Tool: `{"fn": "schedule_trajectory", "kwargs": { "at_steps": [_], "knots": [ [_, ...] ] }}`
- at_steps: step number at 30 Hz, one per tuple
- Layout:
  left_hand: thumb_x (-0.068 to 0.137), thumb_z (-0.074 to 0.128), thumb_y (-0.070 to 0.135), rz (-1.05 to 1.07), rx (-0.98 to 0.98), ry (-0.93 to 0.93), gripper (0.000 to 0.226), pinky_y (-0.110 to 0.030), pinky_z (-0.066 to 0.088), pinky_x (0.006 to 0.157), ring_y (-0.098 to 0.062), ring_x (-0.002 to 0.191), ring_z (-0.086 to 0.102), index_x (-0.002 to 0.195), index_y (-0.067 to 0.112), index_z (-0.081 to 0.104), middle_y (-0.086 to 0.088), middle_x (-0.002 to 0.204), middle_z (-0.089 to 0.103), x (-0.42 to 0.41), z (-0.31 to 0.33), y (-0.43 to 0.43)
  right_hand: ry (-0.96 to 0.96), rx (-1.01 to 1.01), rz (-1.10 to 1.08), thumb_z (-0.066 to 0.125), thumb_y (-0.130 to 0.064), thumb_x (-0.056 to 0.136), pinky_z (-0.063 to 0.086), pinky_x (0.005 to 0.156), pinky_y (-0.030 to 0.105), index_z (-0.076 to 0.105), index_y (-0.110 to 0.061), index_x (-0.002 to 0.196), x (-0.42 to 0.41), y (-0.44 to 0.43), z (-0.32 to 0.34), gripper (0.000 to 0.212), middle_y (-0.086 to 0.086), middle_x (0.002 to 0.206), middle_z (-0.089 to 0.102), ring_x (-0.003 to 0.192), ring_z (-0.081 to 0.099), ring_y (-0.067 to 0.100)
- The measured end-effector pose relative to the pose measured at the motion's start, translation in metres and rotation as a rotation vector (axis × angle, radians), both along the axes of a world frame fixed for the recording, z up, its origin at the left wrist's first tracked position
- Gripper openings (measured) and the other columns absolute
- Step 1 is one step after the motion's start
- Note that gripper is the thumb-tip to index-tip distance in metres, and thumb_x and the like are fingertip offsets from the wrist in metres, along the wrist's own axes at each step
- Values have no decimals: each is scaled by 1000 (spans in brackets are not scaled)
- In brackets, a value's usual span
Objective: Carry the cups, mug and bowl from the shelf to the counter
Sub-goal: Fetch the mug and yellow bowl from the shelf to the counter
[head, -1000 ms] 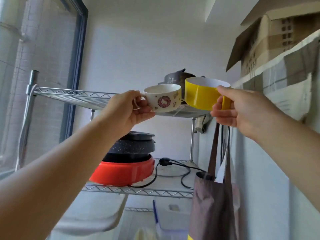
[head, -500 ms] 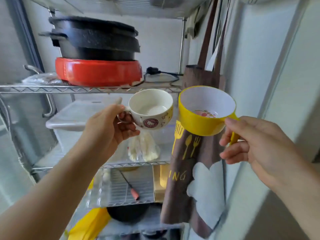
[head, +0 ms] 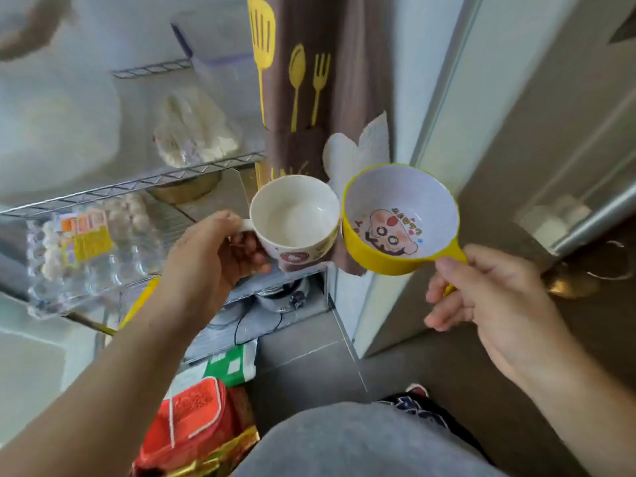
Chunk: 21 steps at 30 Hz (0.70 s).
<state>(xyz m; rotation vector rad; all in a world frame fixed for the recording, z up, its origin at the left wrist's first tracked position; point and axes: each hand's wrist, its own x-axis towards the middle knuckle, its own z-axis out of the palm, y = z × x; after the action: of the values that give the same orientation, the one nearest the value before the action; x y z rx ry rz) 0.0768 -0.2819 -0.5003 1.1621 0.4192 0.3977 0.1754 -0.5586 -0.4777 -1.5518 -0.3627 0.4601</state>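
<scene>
Mug [head: 295,220], yellow cup [head: 395,218] carried lower, below shelf [head: 137,184]

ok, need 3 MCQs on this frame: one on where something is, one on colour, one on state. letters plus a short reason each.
1. Where is the white mug relative to the yellow cup?
A. stacked inside it
B. beside it, on the person's left
C. on the wire shelf

2. What colour is the inside of the yellow cup?
A. white with a cartoon print
B. plain yellow
C. black

3. What state is the white mug in?
A. upside down
B. full of liquid
C. upright and empty

Answers:
1 B: the left hand holds the mug by its handle, next to the cup held by the right hand; both are in the air.
2 A: a cartoon face shows on the white bottom.
3 C: its opening faces up and the bare white bottom shows.
</scene>
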Motion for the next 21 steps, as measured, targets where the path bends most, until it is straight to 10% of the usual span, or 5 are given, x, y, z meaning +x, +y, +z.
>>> {"fn": "schedule_trajectory", "kwargs": {
  "at_steps": [7, 21],
  "knots": [
    [87, 44, 13, -229, -76, 177, 35, -32, 54, 48, -20, 50, 54, 52, 16, 48, -6, 53, 52, 21, -54, -74, 157, -108, -271, 57, -8, 89, 46, 37, 23, 63, -15, 55, -17, -74, -48, 35, 8, 53, 62, 36, 61, 23],
    [93, 42, 15, -584, 59, 361, 45, -35, 60, 64, -22, 58, 64, 52, 20, 60, -5, 56, 61, 116, -104, -271, 445, -223, -779, 58, -15, 92, 49, 39, 27, 66, -19, 55, -33, -268, -105, 38, 9, 52, 66, 41, 65, 26]
  ]
}}
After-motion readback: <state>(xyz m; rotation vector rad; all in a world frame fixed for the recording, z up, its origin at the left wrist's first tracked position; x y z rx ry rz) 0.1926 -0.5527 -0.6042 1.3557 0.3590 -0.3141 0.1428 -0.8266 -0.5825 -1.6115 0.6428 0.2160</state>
